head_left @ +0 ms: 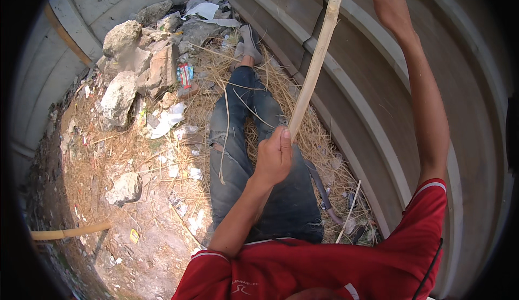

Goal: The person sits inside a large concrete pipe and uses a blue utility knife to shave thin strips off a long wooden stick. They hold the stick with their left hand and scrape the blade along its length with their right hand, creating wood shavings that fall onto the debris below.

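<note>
My left hand (pixel 274 156) is closed round the lower end of a long pale wooden pole (pixel 319 56), perhaps bamboo or cane. From my fist above the thigh, the pole slants up and to the right, out of the top edge. Raised at the upper right is my right hand (pixel 388 2), its fingers curled, apart from the visible part of the pole. The top edge cuts off its fingertips, so anything in them is hidden. Thin pale shavings (pixel 226 132) lie across my outstretched legs in torn dark trousers (pixel 232 154).
Corrugated metal sheeting (pixel 373 132) rises close on my right. Rocks (pixel 119 97) are piled ahead on the left, with a single rock (pixel 124 188) nearer. Straw (pixel 308 137) and litter (pixel 168 120) cover the ground. A curved grey tube (pixel 323 192) lies beside my right thigh; another pole (pixel 70 231) enters from the left.
</note>
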Demonstrator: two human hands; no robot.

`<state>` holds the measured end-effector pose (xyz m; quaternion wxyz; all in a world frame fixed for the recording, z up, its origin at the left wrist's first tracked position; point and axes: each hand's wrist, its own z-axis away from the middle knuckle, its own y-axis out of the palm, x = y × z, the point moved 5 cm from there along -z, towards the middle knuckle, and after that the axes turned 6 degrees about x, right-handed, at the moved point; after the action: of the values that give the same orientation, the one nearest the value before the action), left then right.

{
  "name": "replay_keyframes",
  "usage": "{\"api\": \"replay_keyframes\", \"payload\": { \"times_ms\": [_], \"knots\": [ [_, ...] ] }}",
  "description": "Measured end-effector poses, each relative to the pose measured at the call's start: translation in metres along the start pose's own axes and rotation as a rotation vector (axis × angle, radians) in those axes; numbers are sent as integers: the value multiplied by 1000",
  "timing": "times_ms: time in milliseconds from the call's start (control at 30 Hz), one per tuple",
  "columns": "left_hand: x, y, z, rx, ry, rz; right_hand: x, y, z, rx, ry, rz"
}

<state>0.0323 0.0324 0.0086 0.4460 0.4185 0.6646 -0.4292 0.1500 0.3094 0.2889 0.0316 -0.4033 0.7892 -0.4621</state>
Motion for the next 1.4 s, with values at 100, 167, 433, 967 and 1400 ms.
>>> {"api": "replay_keyframes", "payload": {
  "times_ms": [100, 167, 433, 967, 1400],
  "knots": [
    [6, -8, 0, -3, -3, 173, 4, 18, 30, 78, -83, -81],
    [10, -10, -2, 62, -46, 358, 9, 34, 53, 170, -113, -116],
    [24, -18, -9, 141, -145, 713, 86, 104, 188, 697, -462, -12],
    [33, -9, -11, 306, -176, 971, 81, 73, 158, 593, -322, -40],
    [38, 0, -6, 431, -214, 1195, 39, 90, 93, 461, -102, -27]
  ]
}}
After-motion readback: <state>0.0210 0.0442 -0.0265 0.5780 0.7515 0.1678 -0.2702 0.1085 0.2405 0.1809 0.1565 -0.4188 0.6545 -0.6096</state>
